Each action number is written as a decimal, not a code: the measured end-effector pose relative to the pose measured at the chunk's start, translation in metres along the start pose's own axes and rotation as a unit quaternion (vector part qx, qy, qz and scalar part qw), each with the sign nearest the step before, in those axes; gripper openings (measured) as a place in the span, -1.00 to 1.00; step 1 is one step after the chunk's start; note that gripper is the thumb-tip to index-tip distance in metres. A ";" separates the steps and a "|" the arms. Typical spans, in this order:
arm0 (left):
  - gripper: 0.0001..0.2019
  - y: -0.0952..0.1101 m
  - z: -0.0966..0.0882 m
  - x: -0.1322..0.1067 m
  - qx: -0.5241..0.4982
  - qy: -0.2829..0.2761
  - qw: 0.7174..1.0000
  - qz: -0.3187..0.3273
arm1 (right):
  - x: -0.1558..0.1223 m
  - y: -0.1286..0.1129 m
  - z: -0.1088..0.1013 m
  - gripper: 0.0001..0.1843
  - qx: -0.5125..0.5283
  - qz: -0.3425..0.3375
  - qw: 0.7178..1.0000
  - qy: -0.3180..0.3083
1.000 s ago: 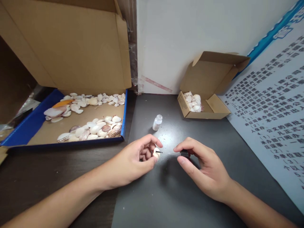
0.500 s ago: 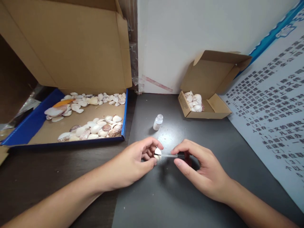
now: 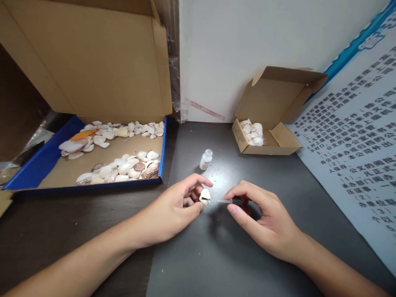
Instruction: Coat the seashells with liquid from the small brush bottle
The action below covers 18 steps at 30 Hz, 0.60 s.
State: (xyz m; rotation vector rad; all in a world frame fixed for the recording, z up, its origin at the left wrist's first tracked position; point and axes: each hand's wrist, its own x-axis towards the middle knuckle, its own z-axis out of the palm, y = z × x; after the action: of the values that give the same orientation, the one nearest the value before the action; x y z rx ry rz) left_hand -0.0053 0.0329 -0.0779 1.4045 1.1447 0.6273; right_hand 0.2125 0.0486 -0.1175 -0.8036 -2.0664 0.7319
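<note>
My left hand [image 3: 182, 202] pinches a small white ribbed seashell [image 3: 204, 197] between thumb and fingers, with a dark slit across its face. Opposite it, my right hand [image 3: 256, 218] is closed on the black cap of a brush applicator [image 3: 225, 201]. The applicator's thin, clear stem points left at the shell, its tip a short way apart from it. Just behind the hands stands a small clear bottle [image 3: 206, 160], uncapped and upright, with a label on its side.
On the left, an open blue-edged cardboard box [image 3: 102, 165] holds many loose shells. A smaller open carton [image 3: 269, 148] with white shells stands at the back right. A printed sheet [image 3: 349, 156] leans along the right side. A dark grey mat [image 3: 192, 264] covers the table.
The applicator's tip has come away from the shell, leaving a gap. My left hand has turned the shell slightly, so more of its face shows.
</note>
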 end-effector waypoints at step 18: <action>-0.78 0.000 -0.007 0.000 -0.104 0.022 0.993 0.043 | -0.003 0.004 0.001 -0.89 -0.004 -0.013 0.999 0.040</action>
State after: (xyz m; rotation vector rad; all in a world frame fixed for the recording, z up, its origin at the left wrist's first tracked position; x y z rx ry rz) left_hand -0.0117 0.0362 -0.0764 1.2713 1.0262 0.8193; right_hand 0.2146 0.0485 -0.1222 -0.7954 -2.0052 0.6670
